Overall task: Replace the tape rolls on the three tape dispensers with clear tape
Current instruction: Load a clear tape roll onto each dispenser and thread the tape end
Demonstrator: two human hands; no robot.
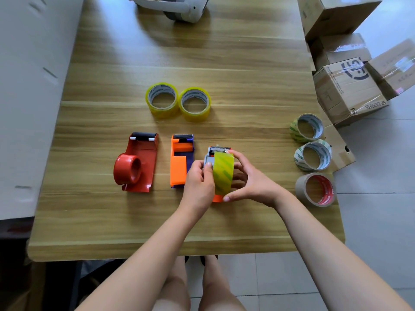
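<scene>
Three tape dispensers lie in a row on the wooden table [134, 225]. The red dispenser [137, 163] on the left and the orange and purple dispenser [180, 160] in the middle carry no roll. The third dispenser [216, 151], grey with an orange base, has a yellowish clear tape roll [223, 173] standing upright on it. My left hand [197, 180] grips the roll's left side and my right hand [249, 178] wraps its right side. Two more clear tape rolls [161, 99] [195, 103] lie flat behind the dispensers.
At the table's right edge stand two green-printed rolls [306, 127] [313, 156] and a brown roll [316, 189]. Cardboard boxes [348, 95] are stacked to the right, beyond the table. A white headset [179, 6] sits at the far edge.
</scene>
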